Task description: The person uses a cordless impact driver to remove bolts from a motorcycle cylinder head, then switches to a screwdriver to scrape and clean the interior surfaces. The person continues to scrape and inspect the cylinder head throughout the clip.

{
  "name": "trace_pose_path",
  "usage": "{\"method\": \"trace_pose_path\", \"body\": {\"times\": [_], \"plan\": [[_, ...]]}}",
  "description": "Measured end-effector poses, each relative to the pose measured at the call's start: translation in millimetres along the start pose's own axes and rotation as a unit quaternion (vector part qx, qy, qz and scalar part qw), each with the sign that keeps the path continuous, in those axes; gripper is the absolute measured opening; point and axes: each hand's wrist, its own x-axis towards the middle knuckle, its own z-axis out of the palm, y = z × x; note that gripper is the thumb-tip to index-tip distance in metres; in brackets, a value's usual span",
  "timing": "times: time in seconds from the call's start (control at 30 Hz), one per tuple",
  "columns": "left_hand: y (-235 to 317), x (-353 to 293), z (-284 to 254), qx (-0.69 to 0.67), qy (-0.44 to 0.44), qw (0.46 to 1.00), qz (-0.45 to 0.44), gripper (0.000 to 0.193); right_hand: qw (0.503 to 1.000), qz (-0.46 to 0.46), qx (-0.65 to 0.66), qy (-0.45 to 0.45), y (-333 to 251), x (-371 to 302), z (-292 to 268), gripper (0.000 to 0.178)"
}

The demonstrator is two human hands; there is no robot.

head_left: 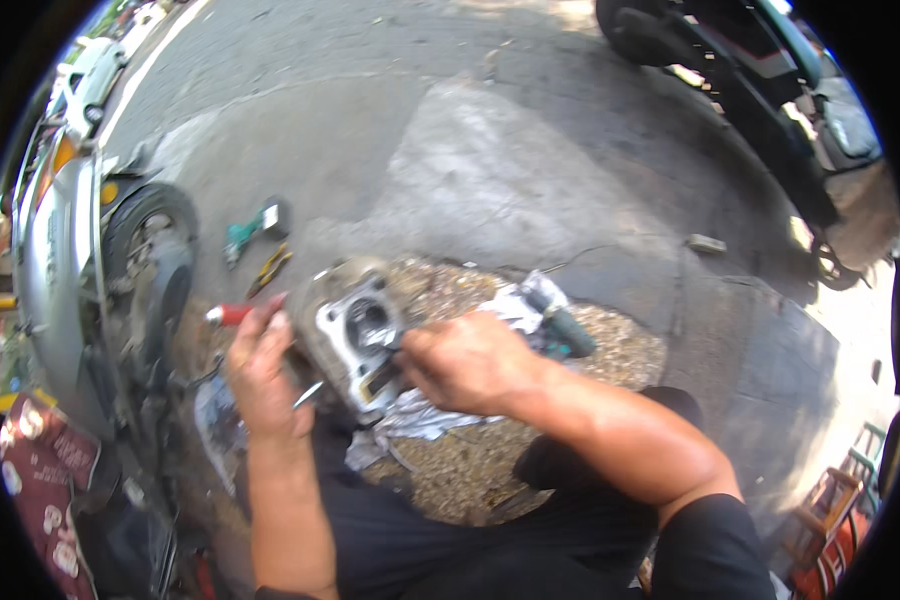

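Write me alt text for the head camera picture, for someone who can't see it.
Seen from above, a person's left hand and right hand hold a grey metal engine cylinder over their lap, above a gravel patch on pavement. A red-handled tool pokes out past the left hand, and a silver scooter stands at left.

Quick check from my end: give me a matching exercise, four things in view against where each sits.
Things:
1. engine cylinder
2. red-handled tool
3. teal tool
4. scooter

Places:
A. parked at the left edge
B. lying on the pavement beyond the hands
C. in the left hand
D. between both hands, right hand on it

Pairs: 1-D, 2-C, 3-B, 4-A
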Motion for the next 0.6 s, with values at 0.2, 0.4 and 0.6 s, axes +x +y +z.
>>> {"method": "trace_pose_path", "body": {"times": [0.2, 0.4, 0.6], "plan": [[-1.7, 6.5, -0.7, -0.105, -0.075, 0.987, -0.096, 0.033, 0.998, -0.007, 0.05, 0.041, 9.8, 5.7, -4.2, 0.017], [-19.1, 13.9, -13.3, -0.073, -0.08, 0.992, -0.072, 0.029, 0.997, -0.043, 0.057, 0.038, 6.5, 2.7, 8.0, 0.017], [-23.2, 26.1, -11.7, -0.106, -0.126, 0.984, -0.061, 0.028, 0.997, 0.0, 0.041, 0.061, 12.7, 4.4, 5.0, 0.017]]}}
